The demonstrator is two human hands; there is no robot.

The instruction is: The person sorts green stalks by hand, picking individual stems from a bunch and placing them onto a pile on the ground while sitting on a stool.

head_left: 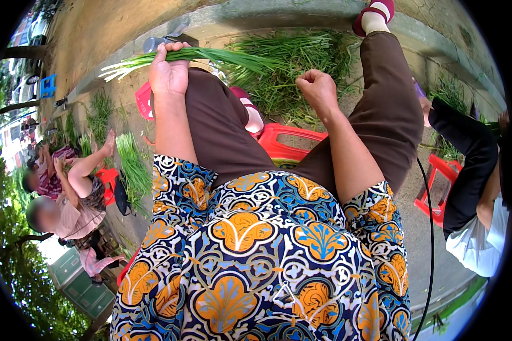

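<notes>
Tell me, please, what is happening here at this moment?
A person's left hand holds a bunch of long green stalks, white ends toward the left. The right hand is closed beside a heap of loose greens on the ground; whether it pinches a stalk is unclear. At the left, other people sit near more greens.

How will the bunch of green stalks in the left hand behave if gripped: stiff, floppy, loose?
The bunch of green stalks is probably light and fairly bendy: the stalks are thin and curve gently beyond the left hand. It may slip apart in a loose grip, since its white ends splay and no tie shows.
</notes>
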